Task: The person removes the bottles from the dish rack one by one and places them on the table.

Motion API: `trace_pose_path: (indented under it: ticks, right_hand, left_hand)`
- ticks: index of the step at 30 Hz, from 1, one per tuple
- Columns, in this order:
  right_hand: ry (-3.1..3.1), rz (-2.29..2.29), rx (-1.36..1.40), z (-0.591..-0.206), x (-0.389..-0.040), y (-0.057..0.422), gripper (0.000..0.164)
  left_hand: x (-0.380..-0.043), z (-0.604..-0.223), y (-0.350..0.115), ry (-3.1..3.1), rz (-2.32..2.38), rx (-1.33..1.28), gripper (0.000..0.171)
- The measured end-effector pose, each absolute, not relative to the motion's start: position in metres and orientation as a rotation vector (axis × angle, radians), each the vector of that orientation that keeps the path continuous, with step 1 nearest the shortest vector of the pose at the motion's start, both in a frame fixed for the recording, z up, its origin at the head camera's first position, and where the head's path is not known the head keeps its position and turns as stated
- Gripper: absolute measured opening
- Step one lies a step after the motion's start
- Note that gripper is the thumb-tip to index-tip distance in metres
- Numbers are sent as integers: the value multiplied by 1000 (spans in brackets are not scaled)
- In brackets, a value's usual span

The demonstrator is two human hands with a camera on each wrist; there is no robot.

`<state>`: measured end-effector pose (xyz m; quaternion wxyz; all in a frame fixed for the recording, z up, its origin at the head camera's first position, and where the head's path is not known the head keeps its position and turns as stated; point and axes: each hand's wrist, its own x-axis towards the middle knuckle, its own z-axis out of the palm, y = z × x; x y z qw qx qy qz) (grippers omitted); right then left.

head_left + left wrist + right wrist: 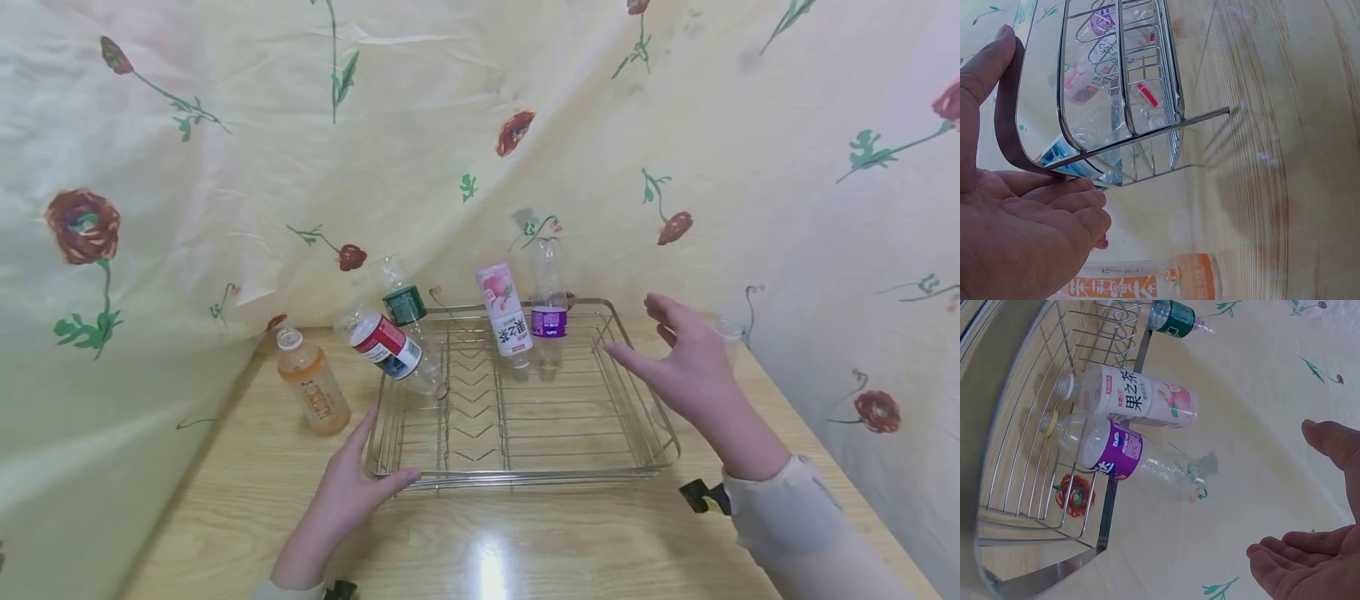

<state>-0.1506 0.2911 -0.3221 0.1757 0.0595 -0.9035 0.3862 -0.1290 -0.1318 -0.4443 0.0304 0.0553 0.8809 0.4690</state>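
A metal wire rack stands on the table with several bottles tilted neck-down in it. On its left are a red-and-white-labelled bottle and a green-labelled bottle; towards the back are a pink peach tea bottle and a purple-labelled bottle. My left hand is at the rack's front left corner, thumb and fingers spread around the rim; in the left wrist view the thumb lies against the rim band. My right hand hovers off the rack's right side, fingers apart, holding nothing.
An orange bottle stands on the table left of the rack. A clear bottle, partly hidden, is behind my right hand. Flower-patterned cloth hangs at the back and both sides of the wooden table.
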Motion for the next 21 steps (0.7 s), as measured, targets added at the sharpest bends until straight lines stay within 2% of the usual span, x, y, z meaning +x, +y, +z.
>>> trace_pose_path:
  ticks: [21]
  right_hand:
    - [-2714, 1038, 84, -321, -174, 272, 97]
  left_hand:
    - [-130, -446, -131, 2730, 1436, 170, 119]
